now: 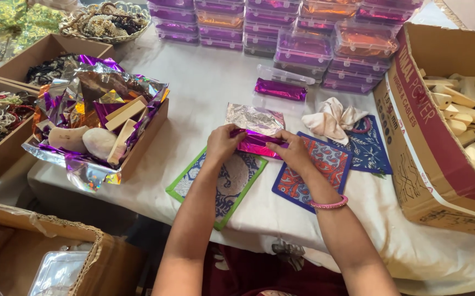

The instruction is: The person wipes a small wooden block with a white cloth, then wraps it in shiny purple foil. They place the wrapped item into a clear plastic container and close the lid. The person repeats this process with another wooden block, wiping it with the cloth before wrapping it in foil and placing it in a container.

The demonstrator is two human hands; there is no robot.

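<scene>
Both hands on the foil wrap [256, 143]: magenta foil sheet, partly folded, silver underside showing on the flap that lies away from the person. Left hand [222, 143] pinches the near-left end, fingers curled shut on the foil. Right hand [292, 152] clamps the near-right end, thumb on top, fingers tucked under. What's inside the foil, can't tell.

Landmark = foil wrap. It sits on the white cloth-covered table [204, 87], bridging two mats: green-edged mat [215, 189] under and left of it, blue-edged red mat [317, 175] under and right of it. Beyond it: open clear box [281, 87] with a magenta-wrapped piece inside. Beyond that, stacks of closed clear boxes [303, 33]. Right of it: a cream cloth [333, 120], then a big carton of pale blocks [462, 109]. Left of it: foil-lined box [98, 129] with pale blocks and loose foil.

My read on doing the fold well:
- Keep both ends pinned while rolling, tension even, else foil creases off-axis.
- Foil tears easily at the fingertips: press with pads, not nails.
- Crease along the content's edge; loose wrap will spring open.
- Keep it low over the mats, no lifting.
</scene>
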